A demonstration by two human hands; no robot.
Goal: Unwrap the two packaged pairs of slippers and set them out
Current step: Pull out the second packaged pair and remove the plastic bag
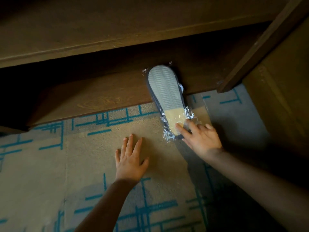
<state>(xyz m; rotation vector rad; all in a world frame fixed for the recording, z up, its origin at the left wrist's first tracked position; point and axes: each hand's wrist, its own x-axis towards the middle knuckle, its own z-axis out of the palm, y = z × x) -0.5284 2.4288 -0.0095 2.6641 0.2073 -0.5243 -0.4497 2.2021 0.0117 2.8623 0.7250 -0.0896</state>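
A packaged pair of slippers (pixel 167 96) lies sole-up in crinkled clear plastic, half on a low wooden shelf and half out over the carpet. The sole is grey and ribbed, with dark blue edging. My right hand (pixel 199 137) has its fingertips on the near end of the package, fingers spread, touching the wrap rather than closed around it. My left hand (pixel 131 156) rests flat on the carpet to the left of the package, fingers apart, holding nothing. Only one package is in view.
The low wooden shelf (pixel 103 97) runs under a dark wooden cabinet board (pixel 100 30). A wooden upright (pixel 260 47) and side panel stand at the right. The floor is beige carpet (pixel 41 173) with teal line patterns.
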